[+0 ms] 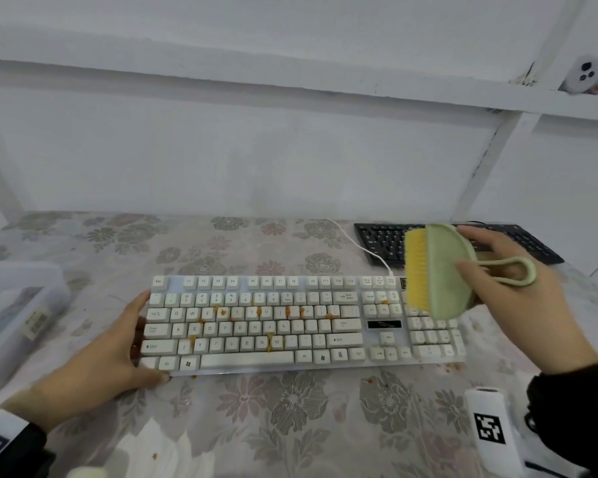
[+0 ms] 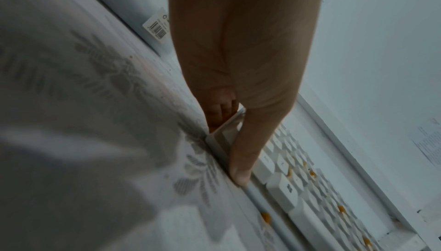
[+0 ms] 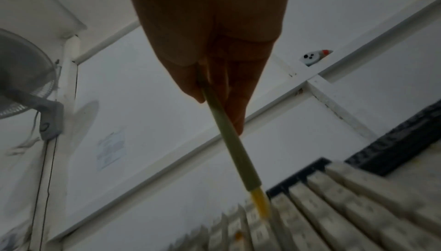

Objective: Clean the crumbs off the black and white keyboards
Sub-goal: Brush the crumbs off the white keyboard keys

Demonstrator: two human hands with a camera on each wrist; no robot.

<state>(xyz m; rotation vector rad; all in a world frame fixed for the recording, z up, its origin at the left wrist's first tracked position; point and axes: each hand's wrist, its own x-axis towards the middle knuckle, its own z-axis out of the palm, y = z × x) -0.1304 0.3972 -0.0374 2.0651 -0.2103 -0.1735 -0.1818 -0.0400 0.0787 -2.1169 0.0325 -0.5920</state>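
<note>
At frame right, green brush (image 1: 439,270) gripped by right hand (image 1: 518,291) over white keyboard (image 1: 290,326); left end clamped by left hand (image 1: 111,357). Orange crumbs (image 1: 223,312) likely flicked onto tablecloth (image 1: 290,426) if swept hard.

Bare table (image 1: 290,426) is lying open nearside of both grips; a plastic box (image 1: 18,305) is crowding the left grip's outer side, a black keyboard (image 1: 387,243) behind the right.
</note>
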